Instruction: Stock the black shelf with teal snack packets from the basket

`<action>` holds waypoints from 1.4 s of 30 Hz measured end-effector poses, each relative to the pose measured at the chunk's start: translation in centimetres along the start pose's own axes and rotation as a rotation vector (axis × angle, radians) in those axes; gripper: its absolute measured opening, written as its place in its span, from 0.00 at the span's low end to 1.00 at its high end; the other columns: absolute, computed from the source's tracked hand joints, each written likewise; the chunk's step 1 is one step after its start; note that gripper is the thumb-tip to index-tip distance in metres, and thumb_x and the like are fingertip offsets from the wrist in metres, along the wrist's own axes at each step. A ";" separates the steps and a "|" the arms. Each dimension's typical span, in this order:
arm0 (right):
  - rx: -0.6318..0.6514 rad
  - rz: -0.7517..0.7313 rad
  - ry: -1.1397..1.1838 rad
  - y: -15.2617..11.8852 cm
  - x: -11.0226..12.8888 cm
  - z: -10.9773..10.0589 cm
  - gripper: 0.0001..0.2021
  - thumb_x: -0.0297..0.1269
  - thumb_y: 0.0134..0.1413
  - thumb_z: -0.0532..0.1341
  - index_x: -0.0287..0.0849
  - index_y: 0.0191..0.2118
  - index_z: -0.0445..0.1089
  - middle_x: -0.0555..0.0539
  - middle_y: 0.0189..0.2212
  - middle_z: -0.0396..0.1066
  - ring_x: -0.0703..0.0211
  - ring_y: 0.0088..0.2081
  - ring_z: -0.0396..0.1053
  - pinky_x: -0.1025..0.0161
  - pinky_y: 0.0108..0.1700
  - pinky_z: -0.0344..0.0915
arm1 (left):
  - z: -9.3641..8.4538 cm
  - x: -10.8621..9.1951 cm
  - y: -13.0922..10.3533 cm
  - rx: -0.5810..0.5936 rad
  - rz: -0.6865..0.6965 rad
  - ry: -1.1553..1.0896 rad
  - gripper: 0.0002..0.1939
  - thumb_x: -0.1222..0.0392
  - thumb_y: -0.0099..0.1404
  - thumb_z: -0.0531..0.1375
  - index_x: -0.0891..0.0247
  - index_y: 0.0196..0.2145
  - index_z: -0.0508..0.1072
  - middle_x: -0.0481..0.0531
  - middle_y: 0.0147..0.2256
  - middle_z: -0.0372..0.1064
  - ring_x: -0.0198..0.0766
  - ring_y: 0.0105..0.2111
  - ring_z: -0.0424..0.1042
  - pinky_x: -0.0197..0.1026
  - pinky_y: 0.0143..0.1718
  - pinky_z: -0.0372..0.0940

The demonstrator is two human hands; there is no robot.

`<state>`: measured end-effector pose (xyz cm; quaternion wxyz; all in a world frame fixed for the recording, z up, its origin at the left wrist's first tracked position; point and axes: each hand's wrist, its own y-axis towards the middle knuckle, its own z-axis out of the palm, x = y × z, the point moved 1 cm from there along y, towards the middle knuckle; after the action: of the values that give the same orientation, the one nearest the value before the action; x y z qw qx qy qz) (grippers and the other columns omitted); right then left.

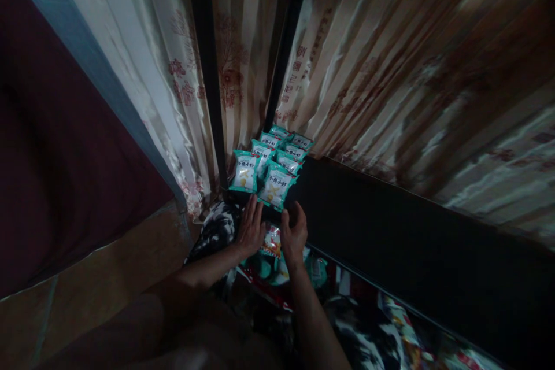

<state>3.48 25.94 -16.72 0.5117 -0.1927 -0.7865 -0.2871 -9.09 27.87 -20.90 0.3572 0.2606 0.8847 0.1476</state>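
Teal snack packets (269, 165) stacked at shelf (390, 225) corner; left hand (250, 228) and right hand (293, 234) open, fingers spread, gripping nothing.

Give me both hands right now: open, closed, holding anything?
Left hand: open, fingers flat by the front teal snack packets, holding nothing.
Right hand: open, fingers loosely curled just below the same packets, holding nothing.
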 end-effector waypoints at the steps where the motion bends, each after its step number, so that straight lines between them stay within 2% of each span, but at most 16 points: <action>1: -0.006 0.006 0.035 -0.6 -0.1 -0.3 0.28 0.52 0.54 0.53 0.36 0.54 0.62 0.35 0.50 0.67 0.50 0.49 0.68 0.52 0.50 0.64 | 0.1 -0.1 -0.9 0.026 -0.002 -0.009 0.31 0.64 0.67 0.45 0.66 0.65 0.38 0.63 0.66 0.29 0.49 0.66 0.30 0.62 0.62 0.42; 5: 0.041 0.030 0.064 -3.1 -1.5 -1.5 0.21 0.49 0.55 0.53 0.39 0.47 0.67 0.41 0.40 0.74 0.53 0.42 0.72 0.55 0.47 0.66 | 0.3 -0.8 -4.1 0.122 -0.021 -0.078 0.32 0.66 0.64 0.46 0.66 0.64 0.41 0.62 0.66 0.30 0.49 0.66 0.30 0.62 0.62 0.44; 8: 0.116 0.082 0.021 -4.8 -3.2 -1.9 0.21 0.51 0.55 0.53 0.39 0.43 0.69 0.42 0.36 0.75 0.53 0.39 0.73 0.56 0.43 0.67 | 0.6 -1.2 -5.3 0.186 0.003 -0.136 0.31 0.68 0.62 0.46 0.66 0.63 0.46 0.62 0.66 0.33 0.48 0.66 0.34 0.60 0.62 0.46; 11: 0.144 0.115 -0.069 -6.2 -5.3 -2.2 0.22 0.52 0.54 0.51 0.39 0.42 0.71 0.40 0.38 0.75 0.51 0.40 0.72 0.56 0.43 0.67 | 0.9 -1.1 -5.7 0.251 0.001 -0.152 0.30 0.70 0.60 0.46 0.69 0.61 0.53 0.64 0.65 0.40 0.47 0.65 0.40 0.57 0.62 0.49; 15: 0.106 0.167 -0.250 -7.7 -8.4 -3.2 0.25 0.53 0.51 0.49 0.38 0.42 0.72 0.38 0.38 0.75 0.48 0.39 0.72 0.54 0.39 0.66 | 1.4 -0.7 -6.0 0.368 0.000 -0.130 0.27 0.70 0.58 0.49 0.68 0.57 0.60 0.63 0.60 0.55 0.45 0.61 0.54 0.54 0.59 0.56; 19: 0.098 0.220 -0.332 -8.8 -10.6 -3.9 0.23 0.53 0.49 0.49 0.41 0.35 0.74 0.40 0.28 0.74 0.48 0.29 0.71 0.54 0.30 0.65 | 1.7 -0.7 -6.3 0.450 0.034 -0.027 0.24 0.71 0.56 0.52 0.64 0.50 0.68 0.59 0.57 0.61 0.46 0.57 0.60 0.53 0.57 0.58; 21: 0.062 0.208 -0.328 -8.9 -10.8 -4.0 0.24 0.52 0.50 0.49 0.40 0.35 0.73 0.38 0.30 0.74 0.47 0.31 0.70 0.53 0.33 0.65 | 1.6 -0.9 -6.5 0.474 0.064 -0.005 0.23 0.72 0.55 0.52 0.64 0.49 0.70 0.59 0.53 0.65 0.46 0.54 0.63 0.52 0.56 0.59; 25: -0.072 0.142 -0.323 -8.2 -10.6 -4.4 0.24 0.50 0.51 0.48 0.37 0.42 0.70 0.35 0.44 0.70 0.45 0.46 0.66 0.50 0.47 0.62 | 1.3 -1.3 -6.5 0.538 0.088 0.060 0.20 0.72 0.56 0.53 0.63 0.46 0.72 0.57 0.52 0.66 0.47 0.53 0.63 0.53 0.55 0.58; 27: -0.137 0.158 -0.351 -7.7 -10.7 -5.0 0.23 0.48 0.51 0.49 0.37 0.45 0.69 0.34 0.48 0.67 0.45 0.51 0.63 0.50 0.50 0.60 | 1.1 -1.4 -6.4 0.581 0.091 0.088 0.18 0.70 0.57 0.53 0.64 0.45 0.73 0.57 0.52 0.66 0.47 0.53 0.62 0.52 0.54 0.59; 30: -0.126 0.259 -0.393 -7.3 -11.4 -5.6 0.24 0.47 0.52 0.49 0.35 0.47 0.67 0.33 0.48 0.67 0.44 0.50 0.63 0.52 0.50 0.59 | 1.0 -2.0 -6.0 0.620 0.115 0.094 0.17 0.69 0.59 0.52 0.66 0.45 0.72 0.58 0.52 0.66 0.47 0.54 0.62 0.51 0.55 0.58; 33: -0.102 0.317 -0.401 -7.2 -12.1 -5.4 0.26 0.49 0.52 0.48 0.32 0.47 0.67 0.31 0.45 0.69 0.43 0.48 0.65 0.52 0.48 0.60 | 1.7 -3.3 -5.6 0.655 0.141 0.045 0.18 0.70 0.60 0.51 0.67 0.46 0.72 0.58 0.54 0.64 0.46 0.56 0.60 0.49 0.59 0.54; 35: -0.096 0.345 -0.403 -7.1 -12.4 -4.9 0.27 0.50 0.53 0.48 0.32 0.47 0.67 0.31 0.44 0.69 0.43 0.46 0.67 0.53 0.45 0.61 | 2.8 -4.2 -5.4 0.695 0.094 -0.024 0.20 0.70 0.59 0.50 0.68 0.48 0.70 0.59 0.57 0.60 0.44 0.58 0.57 0.46 0.60 0.54; 38: -0.098 0.397 -0.411 -7.1 -12.7 -4.5 0.26 0.48 0.53 0.47 0.33 0.48 0.67 0.30 0.42 0.70 0.44 0.42 0.68 0.54 0.40 0.62 | 4.9 -5.4 -4.8 0.744 -0.115 -0.164 0.24 0.70 0.58 0.50 0.66 0.53 0.66 0.57 0.62 0.52 0.43 0.60 0.55 0.45 0.61 0.53; 40: -0.089 0.420 -0.418 -7.1 -12.9 -4.6 0.24 0.47 0.52 0.49 0.35 0.48 0.67 0.32 0.41 0.71 0.44 0.40 0.69 0.55 0.37 0.61 | 6.3 -5.8 -4.3 0.736 -0.272 -0.269 0.27 0.71 0.56 0.52 0.64 0.55 0.63 0.56 0.62 0.51 0.43 0.62 0.51 0.46 0.63 0.46; 42: -0.068 0.431 -0.422 -7.1 -13.2 -4.9 0.24 0.45 0.48 0.52 0.37 0.48 0.67 0.34 0.40 0.72 0.45 0.38 0.69 0.57 0.36 0.61 | 7.6 -5.9 -4.0 0.723 -0.356 -0.322 0.28 0.71 0.55 0.53 0.65 0.55 0.62 0.57 0.61 0.53 0.45 0.63 0.48 0.47 0.64 0.42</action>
<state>7.97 17.23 -29.07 0.3795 -0.4274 -0.8064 -0.1517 -1.52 21.86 -24.78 0.3961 0.2317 0.8438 -0.2783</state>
